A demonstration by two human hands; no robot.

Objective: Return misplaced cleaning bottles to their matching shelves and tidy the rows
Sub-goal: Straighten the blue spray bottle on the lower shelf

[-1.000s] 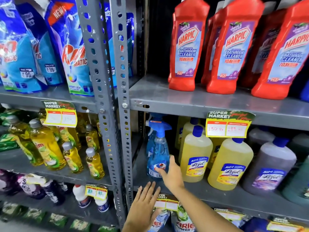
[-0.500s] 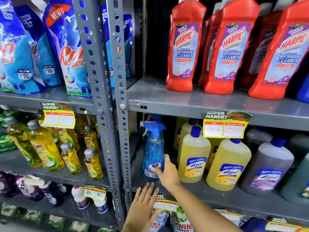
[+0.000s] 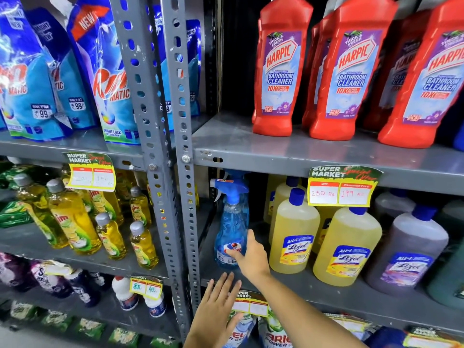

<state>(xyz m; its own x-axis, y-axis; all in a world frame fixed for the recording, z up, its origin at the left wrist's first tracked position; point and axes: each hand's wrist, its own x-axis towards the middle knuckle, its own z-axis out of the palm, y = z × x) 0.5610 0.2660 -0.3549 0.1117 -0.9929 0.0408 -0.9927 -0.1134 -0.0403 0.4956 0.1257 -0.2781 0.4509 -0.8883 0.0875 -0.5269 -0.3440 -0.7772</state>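
A blue spray bottle (image 3: 232, 222) with a blue trigger head stands at the left end of the middle right shelf (image 3: 326, 295), beside yellow Lizol bottles (image 3: 293, 234). My right hand (image 3: 251, 257) grips its lower part, with the thumb on the front label and the fingers around its right side. My left hand (image 3: 216, 310) lies flat with fingers spread against the shelf's front edge, beside a price tag (image 3: 251, 306). It holds nothing.
Red Harpic bottles (image 3: 281, 71) fill the shelf above. Grey-purple Lizol bottles (image 3: 406, 249) stand further right. Grey slotted uprights (image 3: 175, 172) split the racks. On the left are blue Rin pouches (image 3: 108, 79), yellow Vim bottles (image 3: 72, 222) and small white bottles (image 3: 125, 292).
My right hand stays on the blue spray bottle, which has edged slightly left toward the upright. My left hand has barely moved.
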